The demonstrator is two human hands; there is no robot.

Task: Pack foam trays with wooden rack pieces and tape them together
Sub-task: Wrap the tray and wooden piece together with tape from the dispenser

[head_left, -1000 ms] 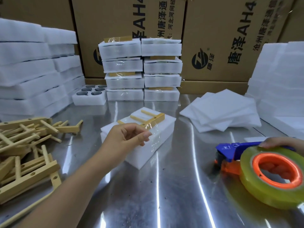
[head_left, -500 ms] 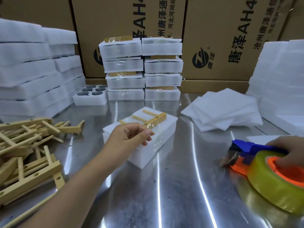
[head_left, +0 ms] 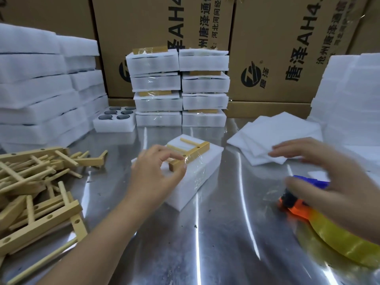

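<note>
Tray (head_left: pixel 197 182) remains at table (head_left: pixel 216 243) centre, rack piece (head_left: pixel 191 153) taped on top. Left hand (head_left: pixel 156 173) stays on it, index and thumb now curled onto the piece's near end. Right hand (head_left: pixel 329 182) has released the dispenser (head_left: pixel 296 204), which lies on the table. Its fingers spread wide above it, blurred.
</note>
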